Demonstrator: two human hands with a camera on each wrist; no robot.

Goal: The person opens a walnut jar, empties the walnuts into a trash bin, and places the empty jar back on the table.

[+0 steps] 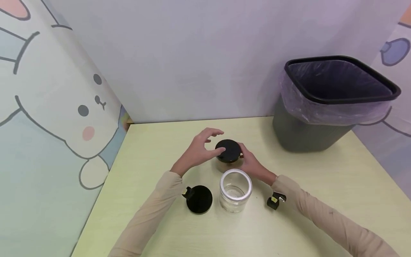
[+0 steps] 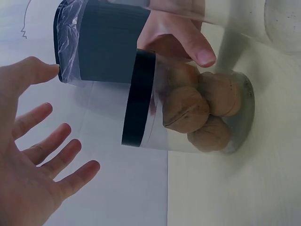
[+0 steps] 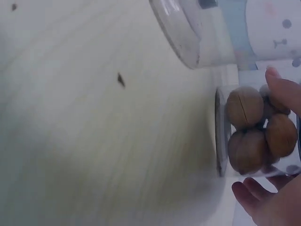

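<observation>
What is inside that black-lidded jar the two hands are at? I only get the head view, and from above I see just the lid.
Observer: Walnuts, whole and in their shells; the left wrist view shows them through the clear wall of the closed jar.
Visitor: Is it full?
Observer: No. The right wrist view shows a few walnuts piled on the bottom, with clear wall above them.
Visitor: Does the left hand have a grip on it?
Observer: No. In the left wrist view the left hand is spread open beside the lid, apart from it. The right hand holds the jar's side.
</observation>
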